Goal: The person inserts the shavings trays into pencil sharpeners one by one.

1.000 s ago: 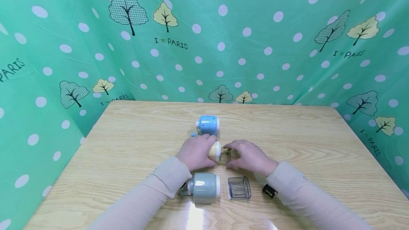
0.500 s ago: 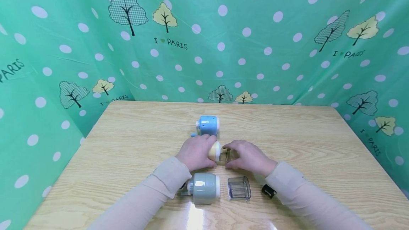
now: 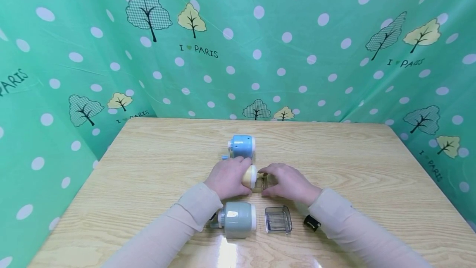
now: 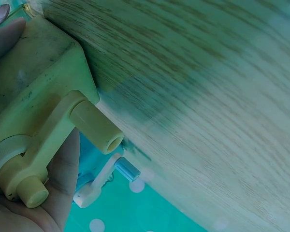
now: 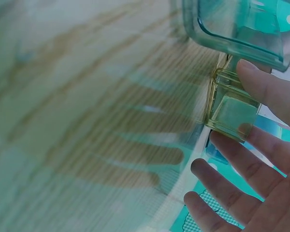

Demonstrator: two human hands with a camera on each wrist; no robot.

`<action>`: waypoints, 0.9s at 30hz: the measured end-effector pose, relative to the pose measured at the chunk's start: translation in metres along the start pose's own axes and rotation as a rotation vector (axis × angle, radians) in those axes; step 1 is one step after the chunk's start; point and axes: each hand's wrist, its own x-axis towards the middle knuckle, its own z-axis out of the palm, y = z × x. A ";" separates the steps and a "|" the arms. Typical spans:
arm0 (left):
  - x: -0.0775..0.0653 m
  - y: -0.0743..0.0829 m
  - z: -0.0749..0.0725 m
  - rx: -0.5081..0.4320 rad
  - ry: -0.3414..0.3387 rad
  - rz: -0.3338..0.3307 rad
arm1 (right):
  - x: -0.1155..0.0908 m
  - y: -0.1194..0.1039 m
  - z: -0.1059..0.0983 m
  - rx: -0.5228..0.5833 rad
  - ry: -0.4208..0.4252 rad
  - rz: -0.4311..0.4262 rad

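My left hand (image 3: 227, 178) grips a cream-yellow crank pencil sharpener (image 3: 248, 176), which lies on its side with its white-rimmed end facing right. In the left wrist view the sharpener's crank handle (image 4: 94, 126) shows close up. Just to the right, my right hand (image 3: 291, 183) pinches a clear yellowish shavings drawer (image 5: 234, 113) between thumb and fingertips, the other fingers spread. This drawer is by the sharpener's right end; how far it sits inside, I cannot tell.
Nearer me lie a grey-green crank sharpener (image 3: 238, 219) and a clear smoky drawer (image 3: 279, 219). A blue crank sharpener (image 3: 242, 146) lies beyond my left hand. All are on a wood-grain table (image 3: 178, 144), with a green printed curtain (image 3: 260, 53) behind.
My right hand has edged very slightly left with the drawer, toward the yellow sharpener. The left hand and the other things stay put.
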 end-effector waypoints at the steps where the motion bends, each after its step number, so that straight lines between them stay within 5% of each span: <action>1: 0.000 0.000 0.000 0.001 0.000 0.000 | 0.000 0.000 0.000 0.000 0.001 0.000; 12: 0.000 -0.001 0.002 -0.002 0.002 0.002 | 0.000 0.001 0.002 0.005 0.004 0.015; 27: 0.000 -0.002 0.003 -0.012 0.008 0.000 | 0.005 -0.005 0.003 0.021 -0.002 0.144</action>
